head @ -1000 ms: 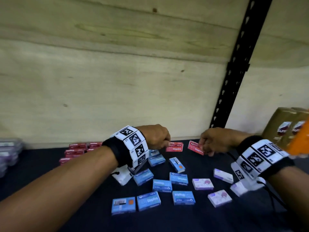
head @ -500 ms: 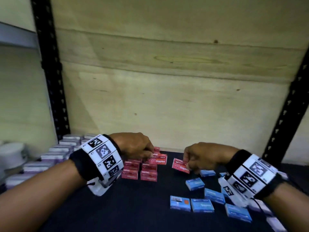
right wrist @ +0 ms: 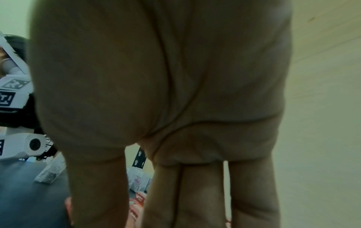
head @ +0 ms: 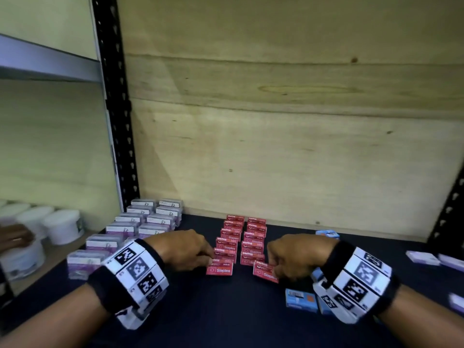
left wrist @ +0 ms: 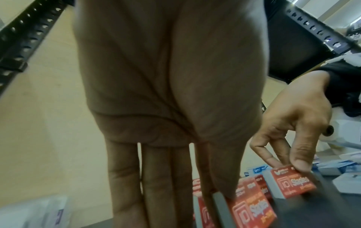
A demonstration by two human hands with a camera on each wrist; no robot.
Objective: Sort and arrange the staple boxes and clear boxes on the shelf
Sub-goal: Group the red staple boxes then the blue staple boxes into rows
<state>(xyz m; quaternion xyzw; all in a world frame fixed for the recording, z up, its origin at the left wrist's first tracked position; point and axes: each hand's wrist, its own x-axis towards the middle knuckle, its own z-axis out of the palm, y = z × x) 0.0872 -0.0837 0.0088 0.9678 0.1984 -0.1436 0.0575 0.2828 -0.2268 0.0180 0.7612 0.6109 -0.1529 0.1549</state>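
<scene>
Both hands have carried their small red cardboard staple boxes to the near ends of the two red rows. The left hand pinches one red box on the dark shelf; the right hand pinches another.

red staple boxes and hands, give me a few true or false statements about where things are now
1. The red boxes stand in two rows running toward the back wall. True.
2. The right hand is empty. False: it pinches a red box at the near end of the right row.
3. The left hand holds a red box at the near end of the left row. True.
4. The clear boxes sit right of the red rows. False: they sit left.
5. Blue boxes lie near the right wrist. True.
</scene>
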